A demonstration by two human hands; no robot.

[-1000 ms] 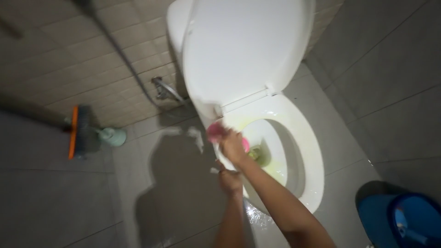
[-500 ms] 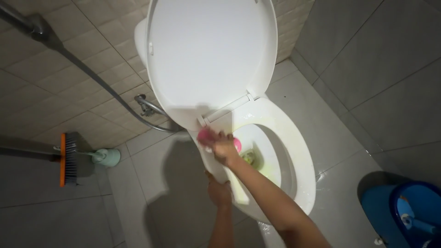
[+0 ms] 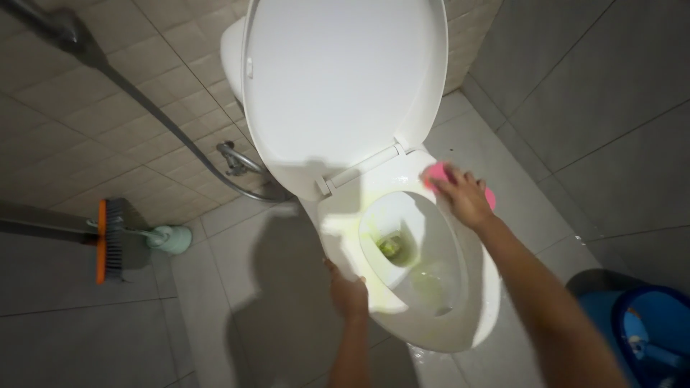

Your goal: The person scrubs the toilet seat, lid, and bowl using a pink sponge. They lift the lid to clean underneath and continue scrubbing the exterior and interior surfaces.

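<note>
Having crossed from the near-left rim, the right hand [image 3: 463, 197] presses a pink sponge [image 3: 437, 174] on the white toilet bowl's [image 3: 474, 302] far-right rim while the left hand [image 3: 348, 293] stays gripping its left edge.

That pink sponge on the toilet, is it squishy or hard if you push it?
Probably squishy: the pink sponge looks flattened under the right hand, bulging out on both sides. It seems light, since one hand alone presses it. It may slide easily, because the toilet seat looks wet and shiny.

right hand [image 3: 463, 197] on pink sponge [image 3: 435, 174], toilet rim [image 3: 480, 287]
</note>
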